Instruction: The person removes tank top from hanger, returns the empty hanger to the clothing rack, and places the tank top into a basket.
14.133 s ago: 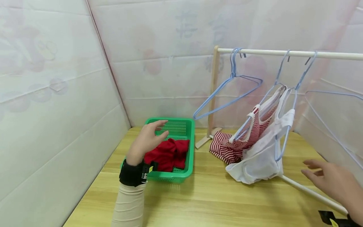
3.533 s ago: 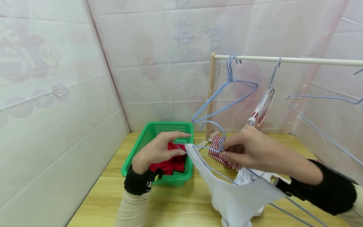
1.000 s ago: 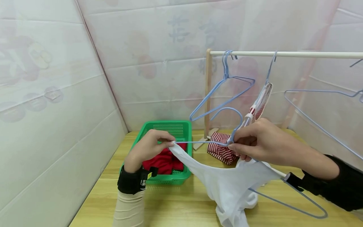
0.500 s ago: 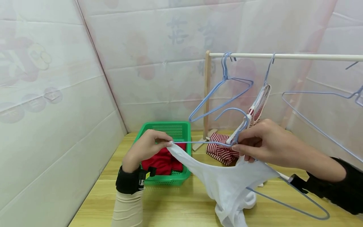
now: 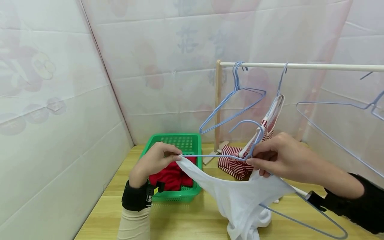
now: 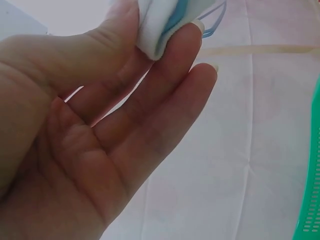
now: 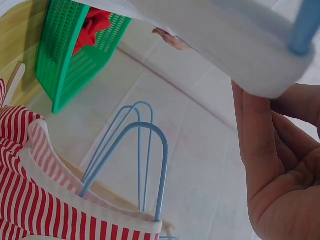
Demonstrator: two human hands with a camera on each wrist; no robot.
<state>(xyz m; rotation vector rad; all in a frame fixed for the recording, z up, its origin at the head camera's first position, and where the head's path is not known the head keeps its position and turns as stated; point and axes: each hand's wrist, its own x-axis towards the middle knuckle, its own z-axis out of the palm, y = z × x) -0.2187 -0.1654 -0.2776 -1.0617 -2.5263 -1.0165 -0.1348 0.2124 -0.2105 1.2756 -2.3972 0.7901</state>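
Between my hands stretches a white sleeveless top (image 5: 231, 190) on a blue clothes hanger (image 5: 207, 155), its hook (image 5: 253, 128) standing free of the rail. My left hand (image 5: 154, 161) pinches one shoulder strap over the hanger's left end; in the left wrist view the blue end shows inside the strap (image 6: 155, 30). My right hand (image 5: 279, 155) grips the hanger at the base of its hook, fingertips at the white cloth. The hanger's other end sticks out past the cloth at lower right. In the right wrist view a white strap (image 7: 250, 60) partly covers the right hand.
A green basket (image 5: 196, 186) with red cloth (image 5: 171, 175) stands behind my left hand. From the rack's white rail (image 5: 315, 66) hang bare blue hangers (image 5: 216, 110) and a red-striped sleeveless top (image 5: 232, 163), close behind my right hand. Another bare hanger (image 5: 330, 140) hangs at right.
The white top and its hanger, on the rail at first, are now off it in my hands. My left fingers, earlier apart, have closed on the strap. Over the last second little has moved.
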